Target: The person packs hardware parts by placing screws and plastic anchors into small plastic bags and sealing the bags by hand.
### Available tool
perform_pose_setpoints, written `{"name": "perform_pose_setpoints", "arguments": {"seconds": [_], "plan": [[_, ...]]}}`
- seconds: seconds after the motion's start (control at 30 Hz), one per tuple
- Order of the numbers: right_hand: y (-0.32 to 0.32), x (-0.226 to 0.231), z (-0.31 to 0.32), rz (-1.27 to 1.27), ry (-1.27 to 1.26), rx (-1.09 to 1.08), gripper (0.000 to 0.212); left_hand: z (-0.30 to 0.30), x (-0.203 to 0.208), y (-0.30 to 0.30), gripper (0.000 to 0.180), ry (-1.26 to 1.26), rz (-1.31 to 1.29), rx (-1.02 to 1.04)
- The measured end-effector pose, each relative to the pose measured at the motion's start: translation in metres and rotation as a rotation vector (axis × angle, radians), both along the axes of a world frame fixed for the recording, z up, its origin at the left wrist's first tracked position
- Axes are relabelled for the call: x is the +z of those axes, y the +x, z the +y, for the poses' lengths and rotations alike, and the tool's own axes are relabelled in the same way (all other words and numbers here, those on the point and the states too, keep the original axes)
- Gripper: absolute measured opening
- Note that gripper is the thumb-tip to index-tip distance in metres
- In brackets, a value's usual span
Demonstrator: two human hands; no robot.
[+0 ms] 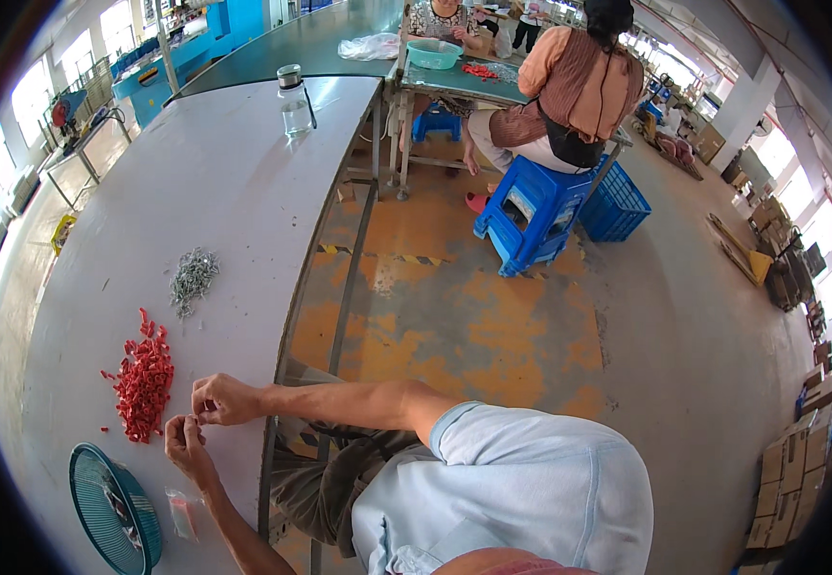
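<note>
My left hand (189, 448) and my right hand (228, 400) meet over the white tabletop (234, 326), fingertips pinched close together. Whatever they hold is too small to make out. Just left of them lies a heap of small red plastic pieces (143, 388), nearest to my left hand. Farther up the table is a smaller pile of grey metal pieces (193, 278). A green plastic basket (79, 484) stands near my left forearm with some items inside that I cannot identify. Beside it rests a small clear bag (184, 516) with something reddish in it.
A clear bottle (296, 115) stands at the table's far end. Beyond the right table edge, a person sits on stacked blue stools (529, 216) beside a blue crate (617, 201). Another person sits at a green table with a light green basin (434, 54). Cardboard boxes (789, 470) line the right.
</note>
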State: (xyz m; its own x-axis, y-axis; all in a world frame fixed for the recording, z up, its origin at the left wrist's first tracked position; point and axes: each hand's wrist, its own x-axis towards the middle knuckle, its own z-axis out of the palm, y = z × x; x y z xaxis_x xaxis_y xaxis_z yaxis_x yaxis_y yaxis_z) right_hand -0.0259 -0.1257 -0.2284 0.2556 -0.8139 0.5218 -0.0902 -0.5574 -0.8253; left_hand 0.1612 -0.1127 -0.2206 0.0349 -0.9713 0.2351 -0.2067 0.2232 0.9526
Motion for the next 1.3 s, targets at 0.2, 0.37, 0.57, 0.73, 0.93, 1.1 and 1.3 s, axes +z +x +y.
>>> {"name": "perform_pose_setpoints", "arguments": {"seconds": [0.2, 0.37, 0.57, 0.73, 0.93, 1.1, 1.3], "plan": [[-0.001, 0.011, 0.010, -0.040, 0.029, -0.002, 0.009, 0.003, 0.002, 0.001, 0.012, 0.036, 0.060, -0.032], [-0.003, 0.009, 0.006, -0.012, 0.054, 0.023, 0.010, 0.002, 0.003, 0.004, 0.017, 0.057, 0.067, -0.077], [-0.007, 0.026, 0.004, -0.038, 0.060, 0.041, 0.009, 0.005, 0.013, 0.002, 0.016, 0.008, 0.110, -0.152], [-0.015, 0.041, 0.004, 0.030, -0.066, 0.065, 0.005, 0.012, 0.020, 0.002, 0.010, -0.010, 0.223, -0.264], [-0.026, 0.029, 0.003, 0.271, -0.065, -0.021, 0.009, 0.005, 0.011, 0.000, 0.014, 0.036, -0.001, -0.163], [-0.021, 0.026, 0.002, 0.204, -0.021, 0.017, 0.014, 0.005, 0.012, 0.004, 0.010, 0.097, 0.011, -0.213], [-0.027, 0.030, -0.003, 0.109, 0.148, 0.115, 0.013, 0.007, 0.014, 0.001, 0.006, 0.046, 0.038, -0.231]]}}
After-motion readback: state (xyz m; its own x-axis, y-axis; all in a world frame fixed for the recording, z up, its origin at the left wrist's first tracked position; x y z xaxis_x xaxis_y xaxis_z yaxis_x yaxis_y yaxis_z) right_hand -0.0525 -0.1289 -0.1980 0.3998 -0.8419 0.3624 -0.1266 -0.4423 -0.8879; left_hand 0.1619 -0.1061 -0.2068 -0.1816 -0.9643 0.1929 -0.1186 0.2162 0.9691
